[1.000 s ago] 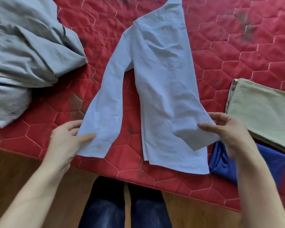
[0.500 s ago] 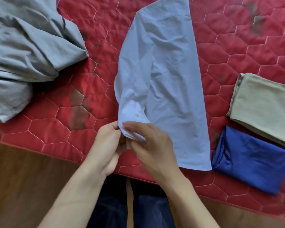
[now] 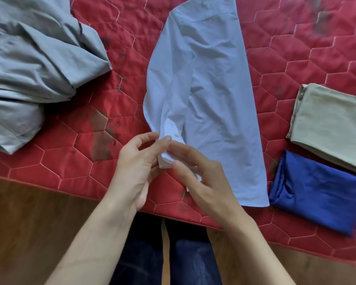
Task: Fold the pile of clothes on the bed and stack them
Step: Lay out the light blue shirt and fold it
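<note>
1. Pinching the white buttoned cuff (image 3: 170, 149) at lower centre of the frame: left hand (image 3: 138, 167) with fingers (image 3: 148, 138) loosely curled against the cuff's left edge, thumb seemingly behind it; right hand (image 3: 206, 182) with fingers (image 3: 185, 150) curled over the cuff's lower end.
2. Lying flat on the red quilted bed (image 3: 115, 167), centre of frame: pale blue shirt (image 3: 218, 95), narrowed lengthwise, sleeve (image 3: 162, 83) arcing from the shoulder down to the cuff.
3. Likely handling as light, limp, thin cloth; cuff and collar probably stiffer, so gripping at cuff, hem or shoulder seam looks best; sliding and creasing easily, needing smoothing after each fold.
4. Sitting at right edge: folded beige garment (image 3: 333, 124), with folded dark blue garment (image 3: 317, 192) just below it.
5. Waiting at upper left: crumpled grey clothes (image 3: 33, 64).
6. Showing no containers.
</note>
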`<action>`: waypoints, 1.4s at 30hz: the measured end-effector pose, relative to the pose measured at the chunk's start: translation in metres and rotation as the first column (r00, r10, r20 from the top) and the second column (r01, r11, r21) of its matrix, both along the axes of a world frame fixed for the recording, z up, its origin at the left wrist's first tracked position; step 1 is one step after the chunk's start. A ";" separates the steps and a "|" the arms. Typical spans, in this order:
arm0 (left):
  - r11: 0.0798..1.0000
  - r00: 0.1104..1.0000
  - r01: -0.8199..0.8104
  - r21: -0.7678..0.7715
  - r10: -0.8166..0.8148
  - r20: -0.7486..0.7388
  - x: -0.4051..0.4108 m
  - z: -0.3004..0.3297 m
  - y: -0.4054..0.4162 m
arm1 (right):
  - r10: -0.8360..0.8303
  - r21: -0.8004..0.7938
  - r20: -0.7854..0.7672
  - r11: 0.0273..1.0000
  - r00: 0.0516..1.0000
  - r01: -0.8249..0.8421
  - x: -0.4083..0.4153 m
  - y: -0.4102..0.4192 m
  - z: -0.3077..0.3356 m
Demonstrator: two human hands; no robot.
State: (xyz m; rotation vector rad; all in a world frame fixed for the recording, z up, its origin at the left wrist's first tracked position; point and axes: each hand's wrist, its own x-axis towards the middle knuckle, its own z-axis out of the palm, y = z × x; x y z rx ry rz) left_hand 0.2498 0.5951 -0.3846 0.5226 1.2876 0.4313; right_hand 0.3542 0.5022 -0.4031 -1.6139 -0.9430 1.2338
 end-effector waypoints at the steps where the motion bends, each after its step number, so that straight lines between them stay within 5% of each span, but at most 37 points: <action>1: 1.000 1.000 0.002 0.007 -0.002 -0.030 0.000 0.000 -0.001 | -0.059 -0.014 -0.127 0.998 0.990 0.058 0.001 0.000 0.003; 3: 1.000 0.998 0.013 0.018 -0.012 -0.065 -0.002 0.000 -0.002 | -0.288 -0.106 -0.244 0.957 0.926 0.269 0.004 0.001 0.004; 5: 0.999 0.998 0.021 0.031 -0.019 -0.066 -0.004 0.001 -0.002 | -0.479 -0.294 -0.185 0.860 0.858 0.417 0.008 -0.004 -0.008; 8: 0.998 0.999 0.028 0.054 -0.026 -0.041 -0.007 0.004 -0.003 | -0.560 -0.634 -0.407 0.742 0.722 0.218 0.007 -0.010 -0.022; 11: 0.996 0.997 0.047 0.075 -0.042 -0.060 -0.012 0.007 -0.005 | -0.695 -0.710 -0.627 0.696 0.353 0.109 0.004 -0.014 -0.019; 12: 0.995 0.996 0.057 0.086 -0.051 -0.077 -0.015 0.007 -0.005 | -0.693 -0.696 -0.642 0.707 0.328 0.130 0.003 -0.015 -0.018; 19: 0.954 0.934 0.273 0.122 -0.233 -0.272 -0.052 -0.011 -0.006 | -0.677 -0.663 -0.381 0.675 0.630 0.325 -0.015 -0.014 -0.015; 24: 0.915 0.885 0.400 0.050 -0.371 -0.282 -0.078 -0.039 0.013 | -0.773 -0.693 -0.263 0.568 0.577 0.444 -0.067 0.006 -0.028; 28: 0.825 0.906 0.422 0.375 -0.377 -0.191 -0.089 0.002 0.066 | -0.757 -0.284 -0.223 0.653 0.614 0.702 -0.094 0.043 0.003; 31: 0.787 0.926 0.340 0.515 -0.377 -0.036 -0.128 0.029 0.096 | -0.710 -0.055 -0.404 0.649 0.578 0.759 -0.136 0.052 0.022; 35: 0.720 0.760 0.632 0.287 -0.504 -0.412 -0.201 -0.032 0.092 | -0.761 -0.535 -0.303 0.634 0.574 0.558 -0.220 0.055 -0.033; 37: 0.675 0.670 0.706 0.214 -0.539 -0.510 -0.222 -0.053 0.092 | -0.754 -0.588 -0.248 0.616 0.608 0.524 -0.238 0.057 -0.047; 42: 0.758 0.881 0.471 0.452 -0.383 -0.277 -0.236 -0.032 0.115 | -0.656 -0.118 -0.255 0.751 0.711 0.650 -0.231 0.075 -0.017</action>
